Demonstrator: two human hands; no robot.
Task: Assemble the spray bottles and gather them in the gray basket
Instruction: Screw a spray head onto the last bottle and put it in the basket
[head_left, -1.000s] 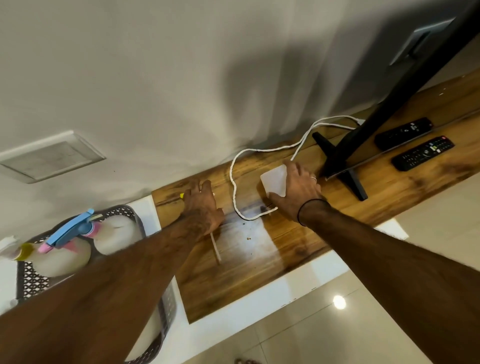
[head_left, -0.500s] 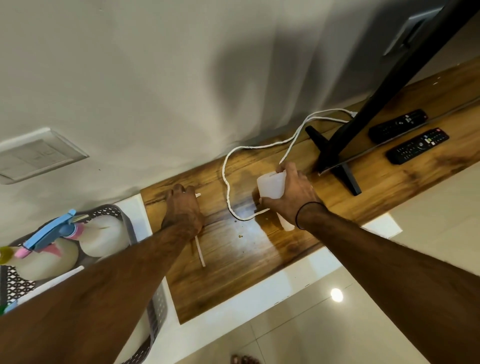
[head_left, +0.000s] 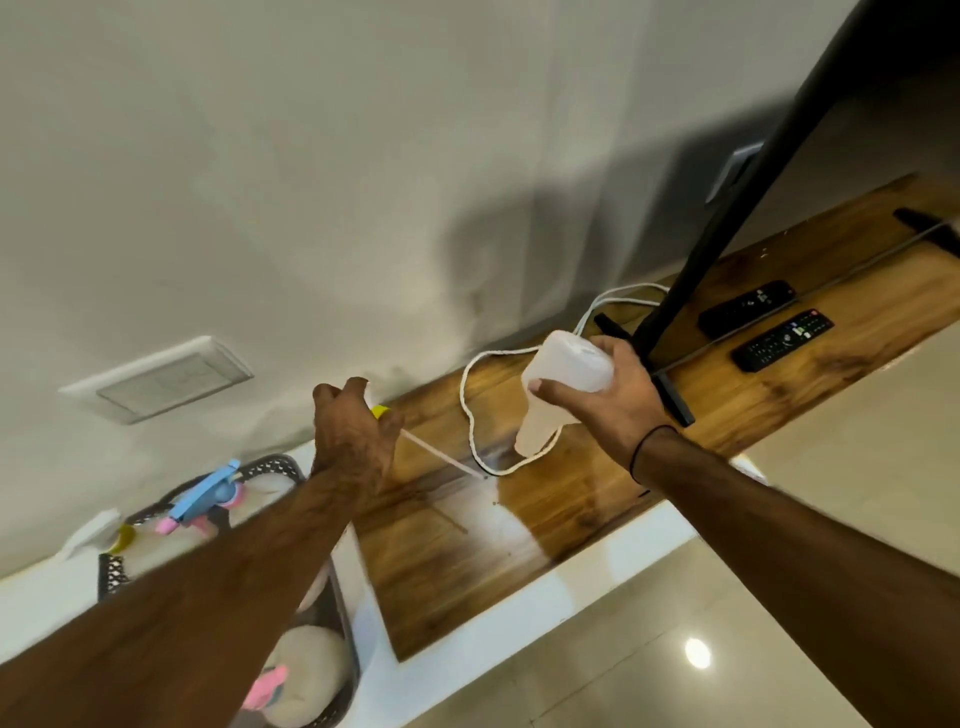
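Wooden shelf (head_left: 597, 499) against wall. Right hand (head_left: 615, 400) grips white bottle (head_left: 561, 387) above the shelf (neck down). Left hand (head_left: 353, 431) closed on sprayer (head_left: 382, 413), tube (head_left: 441, 457) trailing. Basket (head_left: 340, 597) lower left, holding bottles.

Translucent white bottle (head_left: 563, 384); yellow-collared sprayer (head_left: 382, 413); gray lattice basket (head_left: 270, 466).

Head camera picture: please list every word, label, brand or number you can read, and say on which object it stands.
No text can be read.
Near remote control: coloured buttons and marks, too small and blurred.
Far remote control: small marks, unreadable.
White bottle in the right hand: no label visible.
Wall plate: no print visible.
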